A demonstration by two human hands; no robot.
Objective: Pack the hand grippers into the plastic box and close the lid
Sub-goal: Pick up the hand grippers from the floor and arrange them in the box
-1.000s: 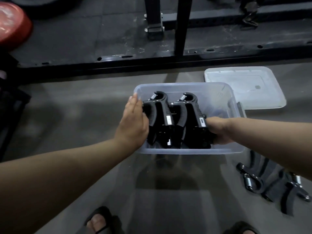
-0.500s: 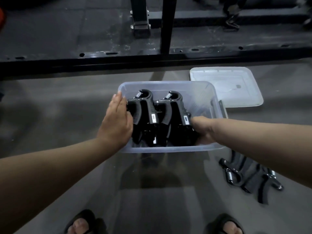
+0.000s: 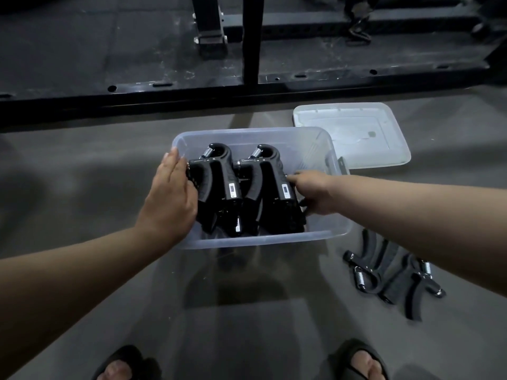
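A clear plastic box point(image 3: 315, 141) sits on the grey floor with its top uncovered. Several black hand grippers stand in it side by side, the left one point(image 3: 216, 176) and the right one point(image 3: 270, 179) with their springs up. My left hand point(image 3: 167, 198) presses flat against the left side of the row, at the box's left wall. My right hand point(image 3: 312, 190) is inside the box and grips the right end of the row. Two more black hand grippers point(image 3: 389, 278) lie on the floor to the right. The lid point(image 3: 354, 133) lies flat behind the box on the right.
A black steel rack base point(image 3: 247, 89) with an upright post point(image 3: 251, 37) runs across the floor just beyond the box. My two sandalled feet, left point(image 3: 120, 366) and right point(image 3: 362, 360), are at the bottom edge of the view.
My right hand's fingers have slid a little up the right end of the row. The view has shifted; the hands and the grippers in the box keep their places.
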